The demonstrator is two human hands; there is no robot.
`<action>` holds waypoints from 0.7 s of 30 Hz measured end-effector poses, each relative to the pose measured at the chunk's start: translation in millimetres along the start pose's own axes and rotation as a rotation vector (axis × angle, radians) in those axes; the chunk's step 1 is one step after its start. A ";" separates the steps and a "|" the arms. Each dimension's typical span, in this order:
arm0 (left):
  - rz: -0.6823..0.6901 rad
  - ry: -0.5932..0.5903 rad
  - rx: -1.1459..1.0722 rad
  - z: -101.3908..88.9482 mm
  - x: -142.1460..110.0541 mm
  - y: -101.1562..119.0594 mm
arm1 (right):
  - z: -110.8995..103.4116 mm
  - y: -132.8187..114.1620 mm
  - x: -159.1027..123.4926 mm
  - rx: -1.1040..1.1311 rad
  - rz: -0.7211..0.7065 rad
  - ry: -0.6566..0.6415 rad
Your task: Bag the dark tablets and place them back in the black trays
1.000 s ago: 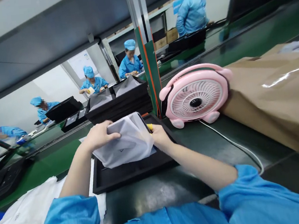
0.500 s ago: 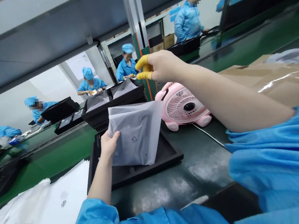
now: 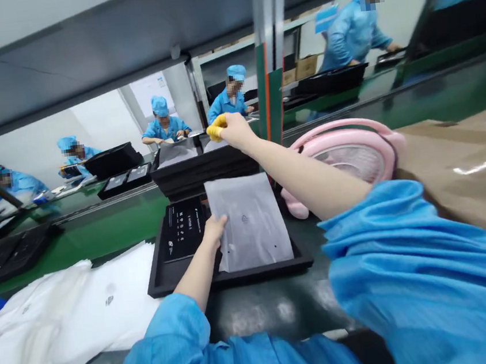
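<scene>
The fingers of the left hand (image 3: 215, 230) grip the left edge of a white translucent bag (image 3: 254, 227), the thumb on its near face. The bag is at the right half of a black tray (image 3: 256, 272), its lower edge close to the near rim and its body hiding part of the far one; I cannot tell whether it rests on the tray's bottom. The right hand (image 3: 235, 130), with yellow covers (image 3: 216, 128) on its fingertips, is raised above and beyond the tray, fingers curled; whether their tips meet I cannot tell. In the tray's left half lies a black panel (image 3: 182, 229) with white print. Just behind the tray stands a pile of black trays (image 3: 207, 171). Left of the tray, white bags (image 3: 121, 305) lie spread on the counter (image 3: 278, 311). Right of it is a pink fan (image 3: 356, 161), partly hidden by the forearm, then brown cardboard (image 3: 454, 165). Well beyond the tray are co-workers (image 3: 163, 126) in blue caps and jackets
</scene>
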State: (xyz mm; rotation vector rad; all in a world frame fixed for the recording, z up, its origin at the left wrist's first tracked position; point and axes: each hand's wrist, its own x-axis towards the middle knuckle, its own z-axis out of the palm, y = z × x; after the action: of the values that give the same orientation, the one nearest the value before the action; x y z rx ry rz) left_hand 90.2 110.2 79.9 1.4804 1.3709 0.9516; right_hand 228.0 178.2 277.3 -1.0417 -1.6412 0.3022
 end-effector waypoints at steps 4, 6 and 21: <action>0.073 0.026 0.147 -19.1 -8.3 -4.8 | 33.9 3.8 -27.0 -0.160 0.001 -0.225; 0.260 0.085 0.371 -46.5 -21.5 -5.9 | 44.1 8.7 -39.9 -0.278 0.020 -0.289; -0.246 0.385 1.021 -211.3 -50.3 -148.5 | 199.6 72.0 -44.6 -0.813 0.054 -0.840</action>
State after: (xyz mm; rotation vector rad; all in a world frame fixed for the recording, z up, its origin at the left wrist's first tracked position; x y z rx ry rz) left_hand -161.4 82.1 8.2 1.8023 2.4795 0.3553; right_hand 85.7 248.3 129.5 -1.7031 -2.6050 0.0906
